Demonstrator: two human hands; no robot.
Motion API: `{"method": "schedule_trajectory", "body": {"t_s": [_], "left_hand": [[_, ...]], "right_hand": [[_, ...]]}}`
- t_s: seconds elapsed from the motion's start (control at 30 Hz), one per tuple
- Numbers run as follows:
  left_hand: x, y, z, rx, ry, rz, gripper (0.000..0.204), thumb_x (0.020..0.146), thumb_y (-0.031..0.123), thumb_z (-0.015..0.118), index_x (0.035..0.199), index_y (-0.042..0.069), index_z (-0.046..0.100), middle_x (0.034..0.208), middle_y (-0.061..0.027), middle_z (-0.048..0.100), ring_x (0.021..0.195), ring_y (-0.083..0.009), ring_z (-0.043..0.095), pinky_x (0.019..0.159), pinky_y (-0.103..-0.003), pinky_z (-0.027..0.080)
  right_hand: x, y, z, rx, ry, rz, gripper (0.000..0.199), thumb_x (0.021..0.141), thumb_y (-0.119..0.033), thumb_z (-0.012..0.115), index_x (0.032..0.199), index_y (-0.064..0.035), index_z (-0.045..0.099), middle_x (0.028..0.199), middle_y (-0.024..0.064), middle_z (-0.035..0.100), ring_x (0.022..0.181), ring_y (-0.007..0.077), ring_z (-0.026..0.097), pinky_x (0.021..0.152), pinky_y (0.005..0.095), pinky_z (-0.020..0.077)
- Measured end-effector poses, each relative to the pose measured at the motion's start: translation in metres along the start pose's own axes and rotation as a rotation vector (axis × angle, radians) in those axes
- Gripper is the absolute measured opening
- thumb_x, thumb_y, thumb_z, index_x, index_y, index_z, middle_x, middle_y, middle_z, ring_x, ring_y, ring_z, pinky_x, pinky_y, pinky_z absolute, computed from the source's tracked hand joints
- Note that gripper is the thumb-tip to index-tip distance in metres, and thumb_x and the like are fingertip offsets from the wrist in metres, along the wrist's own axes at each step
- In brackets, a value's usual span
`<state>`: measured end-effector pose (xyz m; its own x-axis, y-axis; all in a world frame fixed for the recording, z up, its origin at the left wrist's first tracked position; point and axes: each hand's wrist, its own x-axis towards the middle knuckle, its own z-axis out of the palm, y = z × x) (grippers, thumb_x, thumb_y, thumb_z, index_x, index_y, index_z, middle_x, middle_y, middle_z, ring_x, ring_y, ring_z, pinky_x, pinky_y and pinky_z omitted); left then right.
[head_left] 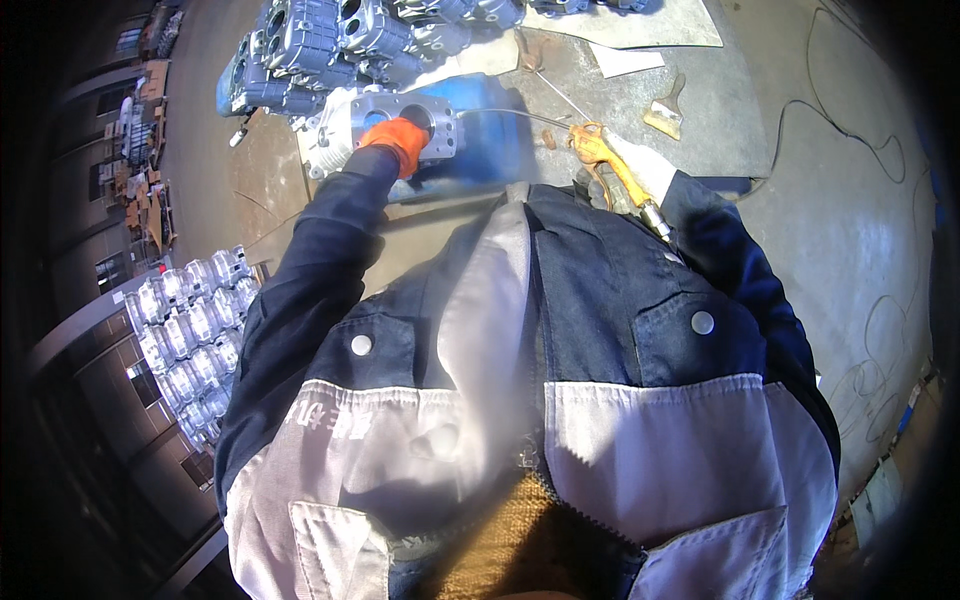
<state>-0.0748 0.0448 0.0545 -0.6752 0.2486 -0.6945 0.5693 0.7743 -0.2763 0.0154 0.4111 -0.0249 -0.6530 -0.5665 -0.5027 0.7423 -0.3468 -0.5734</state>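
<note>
In an orange glove, my left hand (400,142) grips a silver metal housing (345,125) with round bores, its fingers closed at the edge of a dark bore. The housing lies on a blue surface (500,135) at the near side of the table. My right hand (645,168), in a pale glove, is closed around a yellow air blow gun (620,172); some of its fingers are hidden. The gun's long thin nozzle points left, its tip near the right end of the housing.
Several grey castings (300,45) crowd the far left of the table. A flat brush (665,110), a white sheet (625,60) and a thin rod (562,92) lie to the right. Shiny parts (195,330) stand in rows at lower left. A hose (840,120) runs over the floor.
</note>
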Motion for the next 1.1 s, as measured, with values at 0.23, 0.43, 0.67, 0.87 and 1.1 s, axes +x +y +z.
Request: {"method": "schedule_trajectory", "body": {"t_s": [0.23,0.43,0.67,0.87,1.1], "left_hand": [[0.0,0.001,0.002,0.008,0.009,-0.008,0.035,0.071,0.008,0.062,0.106,0.013,0.064,0.102,-0.0207,0.063,0.099,-0.0369,0.061,0.083,-0.044,0.05],[0.003,0.0,0.003,-0.005,-0.011,-0.028,0.035,0.071,0.008,0.061,0.105,0.013,0.064,0.102,-0.0203,0.064,0.098,-0.0372,0.062,0.082,-0.043,0.05],[-0.001,0.004,-0.002,0.015,-0.005,-0.006,0.035,0.071,0.007,0.06,0.105,0.012,0.064,0.102,-0.0202,0.063,0.098,-0.0372,0.062,0.081,-0.043,0.051],[0.002,0.003,0.001,0.004,0.005,-0.023,0.034,0.07,0.006,0.059,0.104,0.011,0.064,0.102,-0.0202,0.064,0.098,-0.0369,0.062,0.081,-0.043,0.051],[0.001,0.004,0.001,0.026,0.0,-0.004,0.033,0.07,0.007,0.059,0.102,0.011,0.065,0.1,-0.0201,0.064,0.097,-0.0366,0.062,0.08,-0.043,0.051]], "right_hand": [[-0.005,-0.005,0.003,-0.012,0.034,0.054,0.044,0.102,-0.03,0.036,0.134,-0.0008,0.042,0.123,0.0109,0.056,0.108,0.0124,0.057,0.093,0.0224,0.0464],[-0.001,-0.005,0.0,-0.11,0.01,0.029,0.043,0.102,-0.03,0.036,0.133,-0.0006,0.043,0.121,0.0092,0.057,0.106,0.0107,0.057,0.095,0.0219,0.0442],[0.006,-0.002,-0.003,-0.101,0.045,0.002,0.043,0.103,-0.029,0.034,0.133,0.0008,0.043,0.124,0.0094,0.055,0.11,0.0122,0.055,0.097,0.0234,0.0421],[-0.008,-0.005,0.002,-0.05,0.075,-0.088,0.042,0.096,-0.038,0.049,0.118,-0.0033,0.058,0.094,0.0083,0.065,0.075,0.0165,0.064,0.062,0.028,0.0534],[-0.009,-0.011,0.009,-0.057,0.067,-0.047,0.043,0.097,-0.038,0.047,0.118,-0.0033,0.057,0.095,0.0085,0.065,0.072,0.0149,0.064,0.059,0.0273,0.0529]]}}
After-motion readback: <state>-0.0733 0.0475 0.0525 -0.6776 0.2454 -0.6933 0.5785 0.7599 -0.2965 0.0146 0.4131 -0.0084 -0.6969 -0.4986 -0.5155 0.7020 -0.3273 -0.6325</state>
